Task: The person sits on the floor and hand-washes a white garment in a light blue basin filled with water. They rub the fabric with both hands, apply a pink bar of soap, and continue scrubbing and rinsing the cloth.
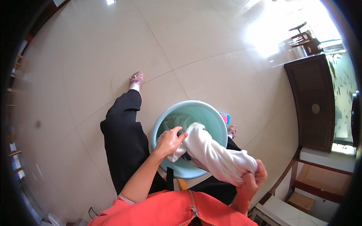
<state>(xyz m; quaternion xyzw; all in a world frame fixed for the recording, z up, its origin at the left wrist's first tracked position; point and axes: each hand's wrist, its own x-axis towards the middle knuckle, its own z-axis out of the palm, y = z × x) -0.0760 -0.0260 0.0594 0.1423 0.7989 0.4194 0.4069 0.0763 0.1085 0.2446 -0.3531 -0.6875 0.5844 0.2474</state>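
Note:
A light blue plastic tub [220, 124] stands on the floor between my legs, with wet cloth [176, 121] inside it. My right hand [251, 178] is closed on one end of a twisted white cloth [209, 149], beyond the tub's near right rim. From there the cloth runs down into the tub. Over the tub's left part, my left hand [169, 141] has its thumb and fingers apart, close beside the cloth. Whether the palm touches the cloth is hidden.
A blue-and-pink plastic item [225, 118] lies against the tub's right side, near my shoe [232, 131]. Further right stands a dark wooden cabinet [314, 104] beside a lit fish tank [345, 96]. Wooden chairs [305, 39] are at the upper right, and shelves [322, 178] at the lower right.

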